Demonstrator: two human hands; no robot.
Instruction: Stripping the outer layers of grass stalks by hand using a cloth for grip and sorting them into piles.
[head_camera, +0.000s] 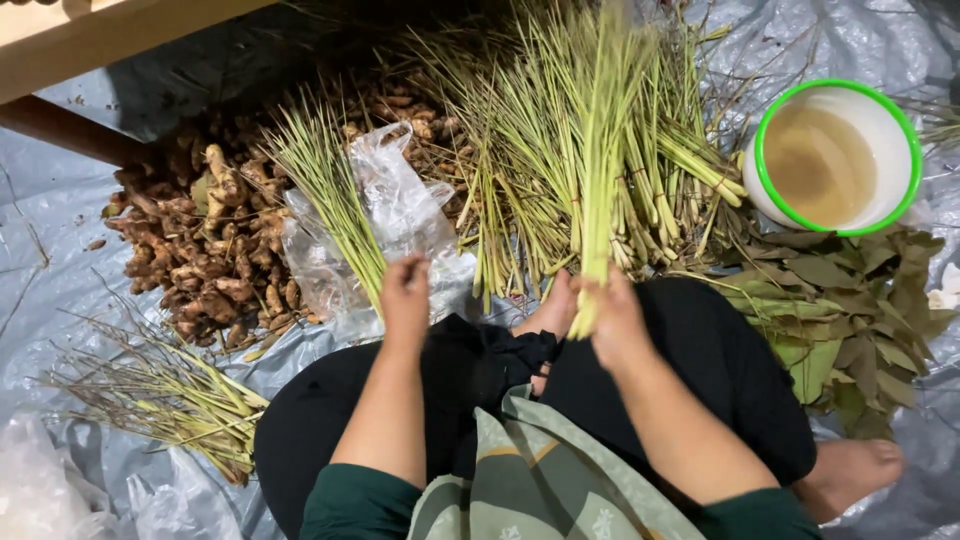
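Note:
I sit on the floor over a plastic sheet. My left hand (404, 296) grips the base of a small bunch of lemongrass stalks (325, 185) that fans up and to the left. My right hand (612, 318) holds a second, longer lemongrass bunch (602, 150) upright by its pale ends. Both bunches rise over a large pile of lemongrass (520, 160) lying in front of my knees.
A heap of brown ginger roots (205, 240) lies at left with a clear plastic bag (395, 215) on it. A white bowl with a green rim (835, 155) holds cloudy liquid at right, above dried green leaves (850, 310). Trimmed stalk scraps (165, 400) lie lower left. A wooden table leg (60, 125) crosses the upper left.

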